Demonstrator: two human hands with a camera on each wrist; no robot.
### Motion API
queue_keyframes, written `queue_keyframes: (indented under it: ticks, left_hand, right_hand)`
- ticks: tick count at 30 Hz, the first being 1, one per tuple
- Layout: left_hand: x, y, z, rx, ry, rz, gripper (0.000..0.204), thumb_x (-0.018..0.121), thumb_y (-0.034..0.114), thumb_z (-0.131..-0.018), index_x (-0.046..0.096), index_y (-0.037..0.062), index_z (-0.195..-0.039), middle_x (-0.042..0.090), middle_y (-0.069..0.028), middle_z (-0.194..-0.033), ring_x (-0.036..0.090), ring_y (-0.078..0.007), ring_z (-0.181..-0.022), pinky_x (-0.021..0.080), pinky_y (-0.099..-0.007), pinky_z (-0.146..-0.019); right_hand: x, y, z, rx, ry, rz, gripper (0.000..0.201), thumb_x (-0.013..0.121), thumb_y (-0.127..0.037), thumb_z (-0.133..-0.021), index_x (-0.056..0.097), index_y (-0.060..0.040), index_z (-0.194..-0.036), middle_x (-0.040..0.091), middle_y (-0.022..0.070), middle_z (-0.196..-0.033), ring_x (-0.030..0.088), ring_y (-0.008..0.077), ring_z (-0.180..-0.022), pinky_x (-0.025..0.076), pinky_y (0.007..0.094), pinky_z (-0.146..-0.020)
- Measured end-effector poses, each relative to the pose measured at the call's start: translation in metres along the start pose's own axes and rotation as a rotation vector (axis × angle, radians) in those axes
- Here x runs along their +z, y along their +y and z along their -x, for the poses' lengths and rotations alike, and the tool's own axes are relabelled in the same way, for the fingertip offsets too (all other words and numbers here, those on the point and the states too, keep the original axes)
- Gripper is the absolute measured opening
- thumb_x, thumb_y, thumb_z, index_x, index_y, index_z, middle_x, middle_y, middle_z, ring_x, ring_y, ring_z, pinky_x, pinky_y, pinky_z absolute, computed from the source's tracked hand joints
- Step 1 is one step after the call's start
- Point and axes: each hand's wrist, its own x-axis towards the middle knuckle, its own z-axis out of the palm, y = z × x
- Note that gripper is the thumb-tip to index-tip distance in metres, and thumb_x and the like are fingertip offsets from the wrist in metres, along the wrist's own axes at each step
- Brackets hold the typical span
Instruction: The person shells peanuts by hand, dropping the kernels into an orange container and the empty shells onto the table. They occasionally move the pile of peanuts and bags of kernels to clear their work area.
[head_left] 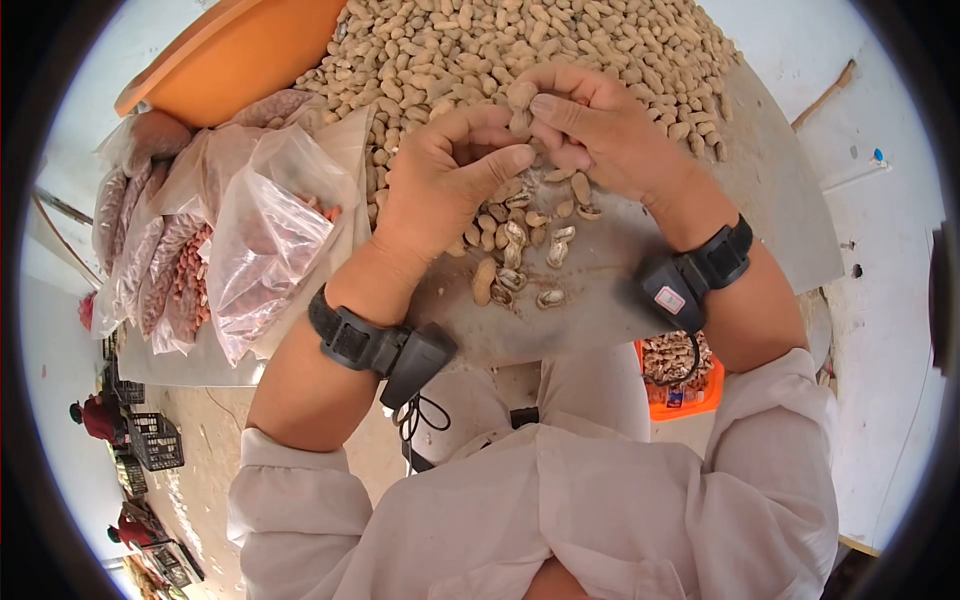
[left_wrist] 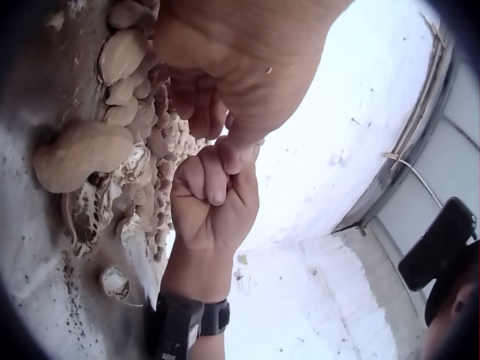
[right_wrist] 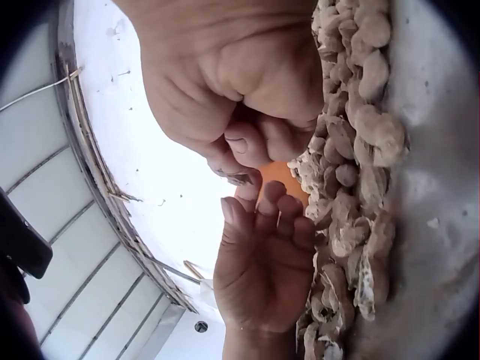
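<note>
Between thumb and curled fingers, my right hand (head_left: pixel 610 135) pinches an unshelled peanut (head_left: pixel 520 108) in front of the large peanut heap (head_left: pixel 480 45). My left hand (head_left: pixel 425 190) is close on the other side, fingers loosely bent, fingertips right at the peanut. In the right wrist view, a sliver of shell (right_wrist: pixel 238 178) shows at the right fingertips, and the left thumb stands apart from its index finger. Below the hands lie split shells (head_left: pixel 561 246), small brown kernels (head_left: pixel 488 222) and a whole peanut (head_left: pixel 484 281), which looms large in the left wrist view.
An orange basin (head_left: pixel 240 65) leans at the back left. Clear plastic bags (head_left: pixel 270 240) with reddish kernels fill the table's left side. Under the metal tabletop (head_left: pixel 600 300), an orange crate (head_left: pixel 690 405) holds shells. People and black crates (head_left: pixel 157 440) are far left.
</note>
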Motion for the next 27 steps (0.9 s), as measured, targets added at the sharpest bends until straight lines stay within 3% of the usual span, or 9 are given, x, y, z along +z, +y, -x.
queue_keyframes:
  ticks: [4, 6, 10, 12, 18, 21, 27]
  left_hand:
    - [0.001, -0.004, -0.001, -0.032, 0.063, 0.152, 0.023, 0.063, 0.005, -0.081, 0.059, -0.0038, -0.102, 0.063, -0.0057, -0.086, 0.057, -0.0068, -0.071, 0.049, -0.0185, -0.060]
    - [-0.001, -0.006, -0.003, 0.007, 0.092, 0.051, 0.020, 0.062, 0.005, -0.082, 0.059, -0.0037, -0.100, 0.063, -0.0049, -0.083, 0.057, -0.0062, -0.069, 0.048, -0.0183, -0.059]
    - [-0.004, -0.010, -0.003, 0.061, 0.106, -0.102, 0.016, 0.061, 0.004, -0.083, 0.061, -0.0032, -0.097, 0.064, -0.0037, -0.078, 0.056, -0.0045, -0.066, 0.047, -0.0174, -0.056]
    - [-0.002, -0.004, -0.002, 0.050, 0.105, -0.009, 0.016, 0.061, 0.004, -0.082, 0.061, -0.0027, -0.097, 0.063, -0.0024, -0.078, 0.055, -0.0038, -0.066, 0.046, -0.0169, -0.057]
    - [-0.003, -0.007, -0.004, 0.116, 0.131, 0.061, 0.015, 0.063, 0.007, -0.082, 0.062, -0.0003, -0.095, 0.060, 0.0015, -0.075, 0.051, -0.0025, -0.066, 0.044, -0.0155, -0.058]
    - [-0.002, -0.010, -0.005, 0.122, 0.138, 0.052, 0.012, 0.063, 0.009, -0.083, 0.062, 0.0008, -0.092, 0.058, 0.0024, -0.072, 0.050, -0.0023, -0.063, 0.043, -0.0154, -0.057]
    - [0.001, -0.013, -0.008, 0.114, 0.128, 0.084, 0.010, 0.059, 0.012, -0.086, 0.059, 0.0026, -0.082, 0.054, 0.0020, -0.068, 0.048, -0.0033, -0.060, 0.042, -0.0168, -0.054]
  right_hand:
    - [0.008, 0.001, 0.001, 0.047, -0.043, -0.193, 0.021, 0.055, -0.015, -0.088, 0.054, -0.0043, -0.106, 0.048, -0.0011, -0.066, 0.034, 0.0027, -0.049, 0.026, 0.0170, -0.042]
    - [0.006, 0.001, 0.001, 0.022, -0.035, -0.213, 0.022, 0.059, -0.017, -0.085, 0.056, -0.0040, -0.103, 0.051, 0.0001, -0.065, 0.038, 0.0033, -0.050, 0.029, 0.0174, -0.043]
    - [0.007, -0.002, 0.000, -0.049, 0.078, 0.181, 0.025, 0.062, -0.018, -0.083, 0.058, -0.0038, -0.104, 0.055, -0.0002, -0.069, 0.045, 0.0032, -0.056, 0.034, 0.0169, -0.048]
    - [0.007, -0.002, 0.000, -0.071, 0.089, 0.277, 0.026, 0.062, -0.019, -0.083, 0.060, -0.0037, -0.104, 0.056, -0.0005, -0.071, 0.048, 0.0033, -0.059, 0.037, 0.0171, -0.050]
    - [0.014, -0.007, 0.004, 0.014, 0.088, 0.341, 0.024, 0.059, -0.015, -0.083, 0.060, -0.0019, -0.103, 0.057, 0.0001, -0.073, 0.051, 0.0037, -0.065, 0.042, 0.0192, -0.056]
    - [0.014, 0.002, 0.001, -0.085, 0.083, 0.456, 0.025, 0.057, -0.014, -0.083, 0.059, 0.0013, -0.102, 0.061, 0.0043, -0.078, 0.054, 0.0082, -0.070, 0.045, 0.0238, -0.062]
    - [0.025, 0.011, 0.003, -0.224, 0.194, 0.780, 0.027, 0.051, -0.018, -0.084, 0.058, 0.0045, -0.097, 0.062, 0.0193, -0.087, 0.061, 0.0307, -0.079, 0.046, 0.0361, -0.072]
